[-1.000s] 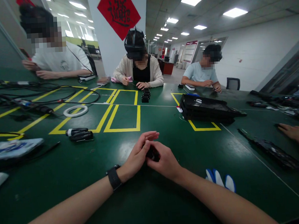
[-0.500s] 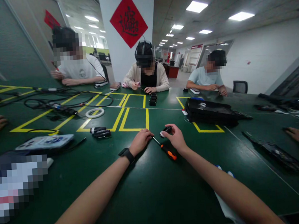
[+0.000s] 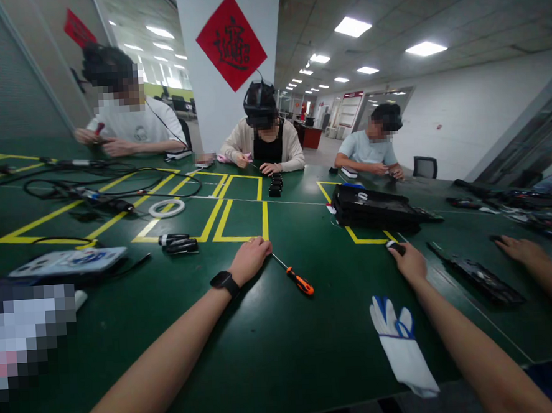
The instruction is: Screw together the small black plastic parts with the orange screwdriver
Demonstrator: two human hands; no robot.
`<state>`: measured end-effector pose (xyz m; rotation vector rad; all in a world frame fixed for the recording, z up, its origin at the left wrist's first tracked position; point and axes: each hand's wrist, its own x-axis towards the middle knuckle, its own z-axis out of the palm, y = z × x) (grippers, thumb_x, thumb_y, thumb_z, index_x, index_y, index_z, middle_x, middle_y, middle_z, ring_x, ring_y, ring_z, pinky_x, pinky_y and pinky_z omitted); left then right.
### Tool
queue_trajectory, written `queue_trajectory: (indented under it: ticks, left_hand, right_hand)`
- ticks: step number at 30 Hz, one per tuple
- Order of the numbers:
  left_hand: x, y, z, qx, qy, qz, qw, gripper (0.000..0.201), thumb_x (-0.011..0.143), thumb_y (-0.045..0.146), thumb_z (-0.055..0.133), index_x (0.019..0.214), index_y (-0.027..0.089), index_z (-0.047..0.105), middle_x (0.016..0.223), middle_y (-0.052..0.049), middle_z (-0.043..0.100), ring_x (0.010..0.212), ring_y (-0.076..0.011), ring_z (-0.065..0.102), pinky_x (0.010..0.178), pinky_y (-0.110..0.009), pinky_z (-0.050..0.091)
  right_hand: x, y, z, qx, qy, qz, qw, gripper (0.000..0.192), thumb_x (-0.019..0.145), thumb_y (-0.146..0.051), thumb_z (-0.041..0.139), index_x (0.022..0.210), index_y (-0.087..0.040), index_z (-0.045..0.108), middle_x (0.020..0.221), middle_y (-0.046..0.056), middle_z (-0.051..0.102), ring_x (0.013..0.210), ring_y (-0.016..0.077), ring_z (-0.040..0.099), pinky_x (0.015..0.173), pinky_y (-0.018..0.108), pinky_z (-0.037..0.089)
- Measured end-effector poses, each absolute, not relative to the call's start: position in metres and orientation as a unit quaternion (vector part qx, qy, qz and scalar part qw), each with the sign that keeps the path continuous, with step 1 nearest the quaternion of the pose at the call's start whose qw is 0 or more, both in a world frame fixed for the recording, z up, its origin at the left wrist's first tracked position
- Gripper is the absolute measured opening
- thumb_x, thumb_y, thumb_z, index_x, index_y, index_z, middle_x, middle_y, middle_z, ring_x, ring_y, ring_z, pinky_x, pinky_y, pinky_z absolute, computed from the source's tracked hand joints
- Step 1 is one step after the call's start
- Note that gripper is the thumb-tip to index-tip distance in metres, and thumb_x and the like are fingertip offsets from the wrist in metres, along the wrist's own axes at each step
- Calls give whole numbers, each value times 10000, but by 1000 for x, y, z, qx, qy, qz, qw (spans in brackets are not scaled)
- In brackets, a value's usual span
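My right hand point(image 3: 409, 262) is closed around a small black cylinder with a white end point(image 3: 393, 245), just in front of a yellow-taped corner. Resting on the green table, my left hand point(image 3: 251, 259) has its fingers curled together; what lies under them, if anything, is hidden. An orange and black screwdriver point(image 3: 300, 281) lies beside it, its thin shaft pointing to the left fingertips. A white glove with blue trim point(image 3: 401, 345) lies to the left of my right forearm. Similar black cylinders point(image 3: 178, 243) are grouped left of my left hand.
A black case-like stack point(image 3: 374, 207) stands beyond my right hand, a dark circuit board point(image 3: 476, 273) to its right. A tape roll point(image 3: 166, 208), cables point(image 3: 92, 196) and a pale flat device point(image 3: 68, 261) occupy the left. Several people sit around; a neighbour's hand point(image 3: 517, 251) is at right.
My right hand has moved right, away from the screwdriver, carrying the black cylinder. The glove has come into fuller view. My left hand stays by the screwdriver tip. The view has shifted slightly right.
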<state>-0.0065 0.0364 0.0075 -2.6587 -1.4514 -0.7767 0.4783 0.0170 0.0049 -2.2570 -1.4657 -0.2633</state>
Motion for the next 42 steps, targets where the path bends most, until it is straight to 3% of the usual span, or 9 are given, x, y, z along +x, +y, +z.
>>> queue_trajectory:
  ticks: [3, 11, 15, 17, 20, 24, 28, 33, 42]
  left_hand:
    - [-3, 34, 9, -855, -466, -220, 53, 210, 879, 236, 352, 864, 176, 553, 842, -68, 520, 796, -187, 492, 758, -322, 387]
    - [-2, 30, 11, -862, -466, -171, 106, 261, 886, 199, 282, 870, 114, 528, 864, -124, 514, 819, -220, 488, 746, -353, 397]
    - [-4, 27, 11, -867, -458, -154, 124, 236, 871, 167, 294, 858, 105, 522, 856, -133, 514, 810, -228, 488, 727, -354, 400]
    - [-4, 26, 10, -863, -462, -158, 125, 228, 867, 153, 292, 858, 105, 515, 857, -132, 514, 798, -223, 488, 720, -349, 399]
    - [-4, 26, 9, -859, -467, -179, 108, 212, 863, 144, 292, 858, 112, 502, 844, -120, 517, 777, -214, 489, 714, -346, 398]
    - [-2, 29, 6, -847, -478, -232, 31, 169, 848, 139, 322, 828, 132, 490, 784, -90, 527, 738, -199, 504, 699, -337, 404]
    - [4, 24, 7, -801, -457, -363, -133, 130, 856, 221, 370, 850, 164, 487, 811, -57, 571, 758, -170, 549, 712, -315, 433]
    - [19, 10, 15, -695, -377, -484, -374, 308, 809, 318, 507, 1065, 169, 422, 850, -43, 651, 821, -158, 624, 769, -306, 468]
    - [20, 3, 20, -719, -363, -459, -376, 406, 821, 326, 499, 1185, 178, 400, 844, -33, 661, 814, -153, 624, 823, -320, 452]
  right_hand:
    - [527, 7, 1, -853, -462, -118, 211, 507, 805, -493, 438, 1103, -97, 547, 1045, 201, 539, 973, 325, 505, 763, 421, 405]
    - [564, 13, -8, -883, -429, -87, 172, 530, 829, -488, 376, 1234, -159, 469, 1183, 188, 485, 1084, 382, 420, 816, 514, 356]
    - [532, 5, 8, -855, -380, -196, 293, 568, 795, -463, 452, 1236, -105, 435, 1185, 211, 469, 1118, 375, 373, 860, 524, 305]
    - [502, 2, 25, -791, -386, -270, 390, 455, 808, -374, 455, 1167, -96, 487, 1137, 194, 496, 1104, 324, 392, 900, 480, 287]
    - [442, 4, 54, -688, -501, -241, 466, 275, 813, -284, 459, 986, -102, 570, 998, 155, 557, 1000, 262, 453, 897, 437, 307]
    - [350, 10, 72, -607, -646, -141, 440, 167, 815, -274, 498, 901, -174, 601, 893, 52, 604, 839, 169, 526, 783, 314, 415]
    - [263, 7, 62, -461, -835, 79, 288, 111, 799, -252, 549, 866, -203, 623, 855, 22, 624, 772, 151, 565, 723, 290, 447]
    - [203, 5, 48, -390, -834, 175, 348, 144, 813, -284, 556, 933, -222, 606, 881, 15, 621, 787, 149, 573, 731, 292, 448]
    - [197, 1, 51, -373, -846, 165, 342, 134, 827, -315, 534, 871, -247, 641, 838, 15, 624, 786, 169, 565, 707, 297, 418]
